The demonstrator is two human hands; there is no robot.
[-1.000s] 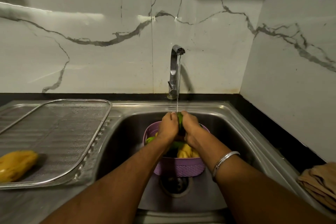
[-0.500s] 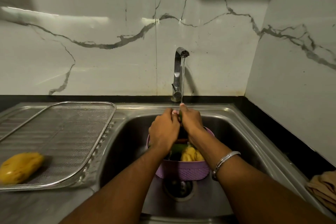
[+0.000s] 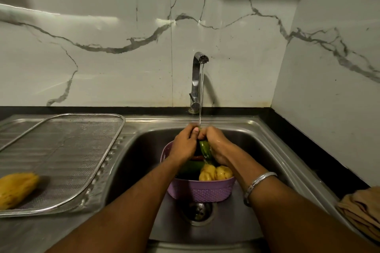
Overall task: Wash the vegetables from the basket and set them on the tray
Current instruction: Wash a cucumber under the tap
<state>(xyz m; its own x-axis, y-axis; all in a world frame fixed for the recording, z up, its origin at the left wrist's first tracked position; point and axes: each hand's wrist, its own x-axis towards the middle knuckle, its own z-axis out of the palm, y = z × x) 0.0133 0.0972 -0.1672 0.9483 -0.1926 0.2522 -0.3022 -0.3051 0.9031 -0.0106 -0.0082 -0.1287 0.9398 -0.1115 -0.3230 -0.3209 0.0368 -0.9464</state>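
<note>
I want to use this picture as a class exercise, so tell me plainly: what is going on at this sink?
A person is washing vegetables. Both hands, the left hand and the right hand, grip a green vegetable under the stream from the running tap. Below them a purple basket stands in the sink, with yellow and green vegetables in it. One yellow vegetable already lies on the mesh tray to the left. A folded brown cloth lies at the right edge.
</note>
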